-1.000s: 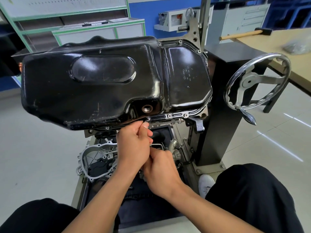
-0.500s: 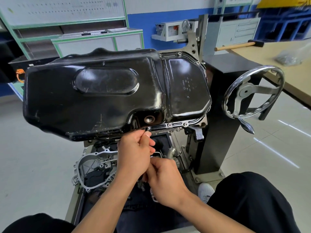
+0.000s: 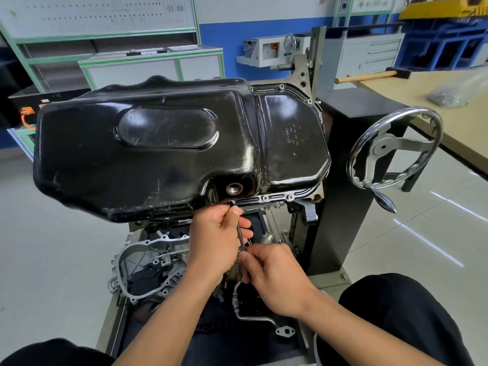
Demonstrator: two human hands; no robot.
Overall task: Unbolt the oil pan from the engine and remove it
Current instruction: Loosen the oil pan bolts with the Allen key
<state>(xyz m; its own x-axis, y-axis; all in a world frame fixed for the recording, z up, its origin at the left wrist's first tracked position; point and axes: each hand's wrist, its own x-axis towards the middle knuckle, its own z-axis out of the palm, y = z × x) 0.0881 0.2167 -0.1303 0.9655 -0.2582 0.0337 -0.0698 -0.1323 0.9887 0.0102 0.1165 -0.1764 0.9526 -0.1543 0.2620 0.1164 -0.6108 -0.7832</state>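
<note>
Pale tiled floor (image 3: 66, 260) lies under a blue wall (image 3: 224, 48) along the top. A bench (image 3: 412, 85) at upper right carries a hammer (image 3: 367, 76), and a chrome handwheel (image 3: 383, 147) sits at mid right. The black pan (image 3: 158, 154) fills the centre, seated on the engine (image 3: 302, 72). Just below it the left hand (image 3: 216, 233) curls round a thin key (image 3: 240, 233) whose tip meets a flange bolt (image 3: 231, 202). The right hand (image 3: 274, 276) pinches the key's lower end. The tray (image 3: 111, 326) at the bottom holds a silver cover (image 3: 148, 265) and a bent pipe (image 3: 250, 317).
</note>
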